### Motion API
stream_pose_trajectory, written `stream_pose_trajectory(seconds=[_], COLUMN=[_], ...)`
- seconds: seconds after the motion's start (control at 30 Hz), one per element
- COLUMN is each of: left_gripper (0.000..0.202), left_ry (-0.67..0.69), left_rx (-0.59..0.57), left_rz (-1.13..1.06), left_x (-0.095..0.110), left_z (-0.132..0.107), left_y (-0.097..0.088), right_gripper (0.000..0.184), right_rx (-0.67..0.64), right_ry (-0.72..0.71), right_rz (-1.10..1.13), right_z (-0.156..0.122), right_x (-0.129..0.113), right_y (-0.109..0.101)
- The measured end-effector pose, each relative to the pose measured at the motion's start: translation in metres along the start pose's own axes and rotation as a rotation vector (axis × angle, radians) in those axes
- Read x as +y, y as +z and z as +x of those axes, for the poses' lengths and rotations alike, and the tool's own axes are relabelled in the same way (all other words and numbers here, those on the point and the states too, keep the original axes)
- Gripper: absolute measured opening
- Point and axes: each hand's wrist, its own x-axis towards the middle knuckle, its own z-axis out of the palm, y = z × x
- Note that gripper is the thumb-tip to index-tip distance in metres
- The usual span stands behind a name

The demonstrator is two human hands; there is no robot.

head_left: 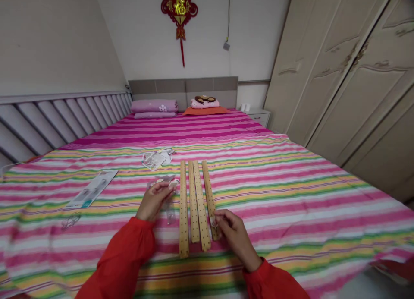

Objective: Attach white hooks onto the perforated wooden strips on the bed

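Several long wooden strips (183,208) with rows of small holes lie roughly side by side on the striped bedspread, pointing away from me. To their left, my left hand (153,202) pinches a clear plastic bag (166,179) with something whitish at its edge. A small clear packet (170,215) hangs or lies just below that hand; which of the two I cannot tell. My right hand (233,232) is closed by thumb and fingers on a small clear packet (213,222) over the near end of the rightmost strip (208,191). The packet's contents are too small to name.
Farther off lies a pile of papers and plastic bags (158,158). At the left are a blister card (92,190) and a crumpled clear bag (71,220). A slatted rail (64,118) borders the left side; wardrobes (349,74) stand at the right. Folded bedding (153,107) rests near the headboard.
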Motion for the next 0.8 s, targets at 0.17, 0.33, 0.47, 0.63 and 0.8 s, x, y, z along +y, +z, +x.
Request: stream_pose_trajectory(seconds=[0.17, 0.33, 0.47, 0.63, 0.8], left_gripper=[0.037, 0.024, 0.025, 0.049, 0.05], left_ry=[0.091, 0.104, 0.021, -0.15, -0.197], left_rx=[-0.122, -0.344, -0.365, -0.261, -0.225], left_rz=[0.045, 0.06, -0.073, -0.248, -0.29], left_x=[-0.013, -0.026, -0.035, -0.044, -0.06], left_z=[-0.067, -0.101, -0.11, -0.123, -0.126], left_y=[0.027, 0.037, 0.045, 0.061, 0.075], right_gripper=[0.038, 0.035, 0.031, 0.027, 0.028], right_rx=[-0.047, -0.123, -0.15, -0.058, 0.096], right_ry=[0.07, 0.103, 0.125, 0.101, 0.031], right_rz=[0.176, 0.329, 0.321, 0.325, 0.304], right_z=[-0.002, -0.019, -0.034, -0.038, -0.036], right_x=[-0.018, -0.031, -0.034, -0.027, -0.017], right_y=[0.014, 0.016, 0.014, 0.014, 0.015])
